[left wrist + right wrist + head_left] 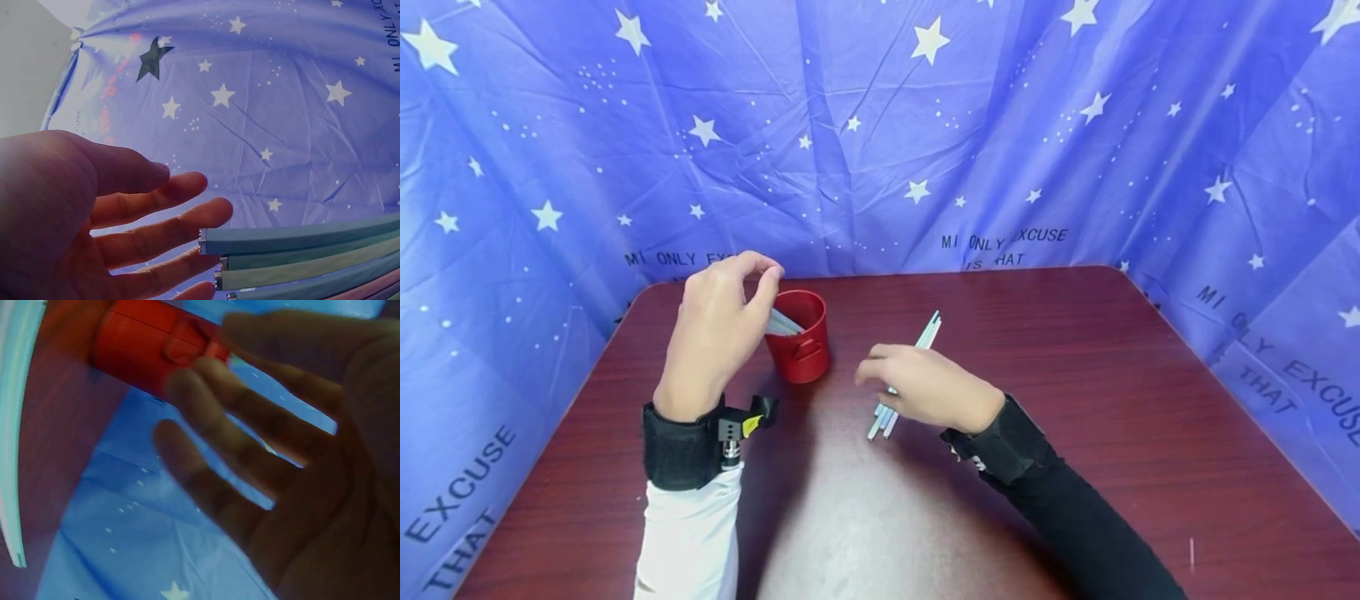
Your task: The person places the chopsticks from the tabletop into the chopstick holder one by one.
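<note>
My left hand (718,329) is over the left rim of a red bucket (808,358), thumb close to the index finger. Pastel chopsticks (784,322) lean inside the bucket. In the left wrist view, those chopsticks (300,244) show squared ends with silvery tips beside my loosely spread left fingers (144,240), and nothing is held. Above a small bundle of pale chopsticks (928,331) on the table, my right hand (928,385) hovers with loosely bent fingers. The right wrist view shows no object between the right fingers (206,425); the bucket and some pale chopsticks (11,425) appear beyond them.
The dark red wooden table (1075,417) spreads beneath both hands, glossy at the front middle. A blue curtain (880,125) with white stars hangs right behind its back edge and along both sides. The bucket stands left of the chopstick bundle.
</note>
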Demonstrator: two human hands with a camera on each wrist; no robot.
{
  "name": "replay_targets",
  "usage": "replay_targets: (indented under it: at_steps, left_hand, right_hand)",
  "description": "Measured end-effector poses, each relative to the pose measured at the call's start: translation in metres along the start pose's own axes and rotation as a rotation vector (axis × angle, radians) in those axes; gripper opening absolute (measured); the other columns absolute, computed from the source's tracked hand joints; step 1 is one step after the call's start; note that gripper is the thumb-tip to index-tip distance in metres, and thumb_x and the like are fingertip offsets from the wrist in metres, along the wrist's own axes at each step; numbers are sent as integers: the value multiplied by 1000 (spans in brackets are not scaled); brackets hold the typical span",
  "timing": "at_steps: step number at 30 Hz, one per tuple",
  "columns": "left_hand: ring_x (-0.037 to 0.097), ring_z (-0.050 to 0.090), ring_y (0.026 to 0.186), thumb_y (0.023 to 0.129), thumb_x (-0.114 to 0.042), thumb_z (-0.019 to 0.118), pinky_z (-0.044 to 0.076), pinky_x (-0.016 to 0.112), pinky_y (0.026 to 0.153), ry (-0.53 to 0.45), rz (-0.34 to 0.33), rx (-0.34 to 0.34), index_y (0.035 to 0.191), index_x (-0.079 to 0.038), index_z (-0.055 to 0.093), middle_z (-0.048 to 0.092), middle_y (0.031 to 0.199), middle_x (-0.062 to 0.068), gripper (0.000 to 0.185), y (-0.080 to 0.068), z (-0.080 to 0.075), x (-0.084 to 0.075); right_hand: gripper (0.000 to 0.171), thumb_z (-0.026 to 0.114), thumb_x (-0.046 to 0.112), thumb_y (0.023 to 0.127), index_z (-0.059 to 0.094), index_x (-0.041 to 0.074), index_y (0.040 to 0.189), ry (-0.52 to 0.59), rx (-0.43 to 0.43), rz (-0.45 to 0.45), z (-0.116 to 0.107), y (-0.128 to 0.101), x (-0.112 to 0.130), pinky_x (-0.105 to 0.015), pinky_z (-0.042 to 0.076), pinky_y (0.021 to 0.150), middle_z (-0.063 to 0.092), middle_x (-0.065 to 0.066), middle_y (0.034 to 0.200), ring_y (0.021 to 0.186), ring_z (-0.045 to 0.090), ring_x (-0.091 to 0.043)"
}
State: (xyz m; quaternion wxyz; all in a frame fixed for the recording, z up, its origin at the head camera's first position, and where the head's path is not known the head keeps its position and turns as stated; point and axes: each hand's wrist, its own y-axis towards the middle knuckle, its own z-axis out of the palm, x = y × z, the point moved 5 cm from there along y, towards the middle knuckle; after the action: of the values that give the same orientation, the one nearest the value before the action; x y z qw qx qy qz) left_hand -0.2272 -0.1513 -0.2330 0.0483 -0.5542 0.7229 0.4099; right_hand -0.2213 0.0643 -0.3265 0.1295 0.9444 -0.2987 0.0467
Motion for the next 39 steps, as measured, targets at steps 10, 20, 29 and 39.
replay_targets:
  at_steps: [10, 20, 29, 39]
  left_hand:
    - [37, 73, 105, 107, -15, 60, 55, 52, 91, -29, 44, -36, 112, -3, 79, 79, 108, 17, 22, 2, 5, -3]
    - [36, 73, 103, 107, -14, 59, 55, 50, 90, -39, 58, -33, 112, -3, 79, 79, 107, 16, 23, 1, 8, -7]
    - [36, 73, 103, 107, -13, 59, 55, 49, 90, -48, 66, -40, 111, -3, 79, 79, 107, 16, 22, 0, 8, -8]
    - [33, 74, 102, 106, -13, 61, 56, 49, 90, -56, 91, -52, 109, -3, 79, 80, 105, 15, 21, 1, 10, -10]
  right_hand:
    - [13, 84, 7, 88, 77, 16, 84, -32, 197, 11, 50, 5, 2, -26, 57, 69, 63, -2, 86, 83, 66, -17]
    - [23, 77, -7, 87, 77, 16, 84, 3, 253, 66, 68, 5, -1, -23, 56, 70, 64, 1, 90, 81, 69, -15]
    - [19, 78, -4, 88, 74, 14, 89, 62, 163, -48, 35, 6, 2, -24, 56, 80, 68, 3, 89, 88, 67, -14]
    - [16, 69, -3, 98, 68, 12, 101, 207, -51, -76, -18, -1, -5, -27, 56, 84, 69, 4, 94, 89, 64, -10]
